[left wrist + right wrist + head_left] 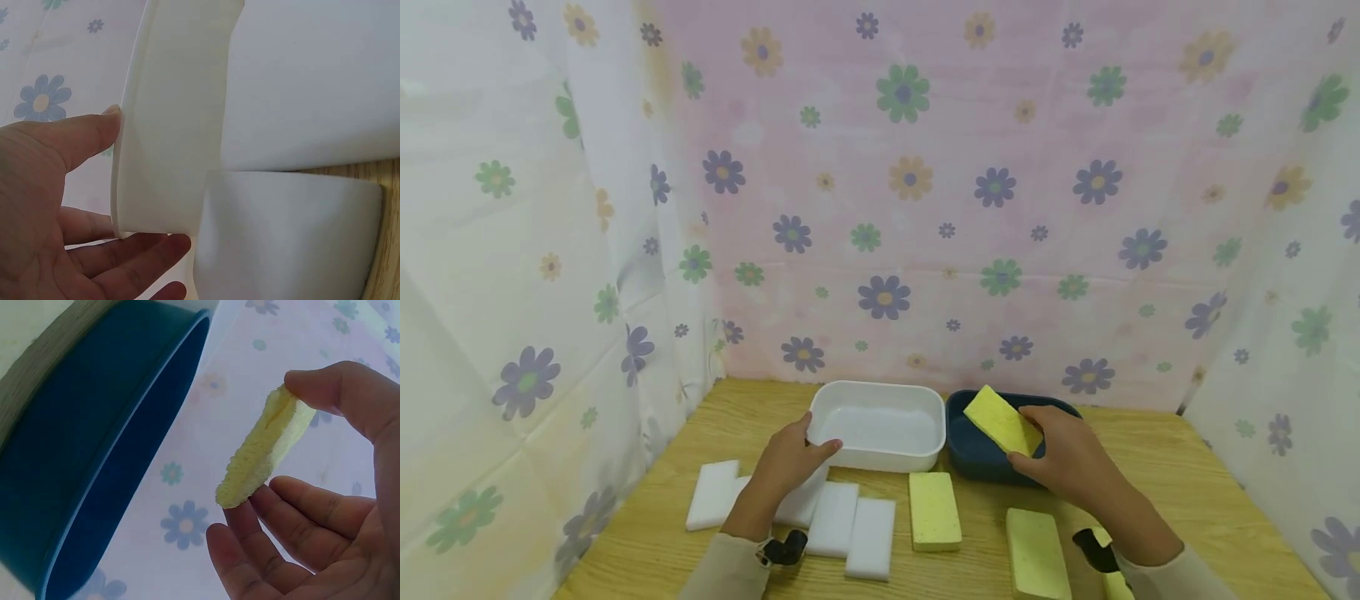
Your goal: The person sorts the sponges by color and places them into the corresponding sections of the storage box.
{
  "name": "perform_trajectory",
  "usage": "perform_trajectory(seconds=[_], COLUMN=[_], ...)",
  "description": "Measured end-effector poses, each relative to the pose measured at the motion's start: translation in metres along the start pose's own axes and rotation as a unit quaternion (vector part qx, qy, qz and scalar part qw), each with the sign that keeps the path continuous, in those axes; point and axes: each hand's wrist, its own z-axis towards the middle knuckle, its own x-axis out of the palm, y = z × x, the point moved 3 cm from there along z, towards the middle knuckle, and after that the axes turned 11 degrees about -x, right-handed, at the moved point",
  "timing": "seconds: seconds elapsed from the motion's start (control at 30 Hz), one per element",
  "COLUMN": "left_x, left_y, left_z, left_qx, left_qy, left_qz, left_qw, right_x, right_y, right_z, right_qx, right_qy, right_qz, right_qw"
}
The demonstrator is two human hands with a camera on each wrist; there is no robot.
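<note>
In the head view my right hand [1067,454] pinches a yellow sponge [1000,419] over the dark blue basin [1000,473]. The right wrist view shows that sponge [262,450] edge-on, thumb at one end and fingertips at the other, beside the basin's rim [125,434]. My left hand [790,458] holds the near left corner of a white basin [887,460]. Seen from the left wrist, its thumb touches the rim [117,175] and its fingers reach round the corner. White foam blocks [287,231] lie close below this hand.
Several white blocks [870,540] lie on the wooden table [647,508] at the front left. Yellow sponges [935,512] lie in front of the basins, another [1037,554] nearer the right arm. The two basins stand side by side before a flowered curtain [955,150].
</note>
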Motion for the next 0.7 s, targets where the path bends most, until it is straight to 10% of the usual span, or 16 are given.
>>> perform_trajectory(seconds=[0.7], left_x=[-0.002], left_y=[-0.002], left_z=[-0.003], left_qx=[-0.001], left_qy=[0.001], left_qz=[0.002], left_qw=[1.0], right_x=[0.047], right_y=[0.033], right_z=[0.077], right_qx=[-0.049], right_qy=[0.014], right_qz=[0.03], right_qw=[0.9982])
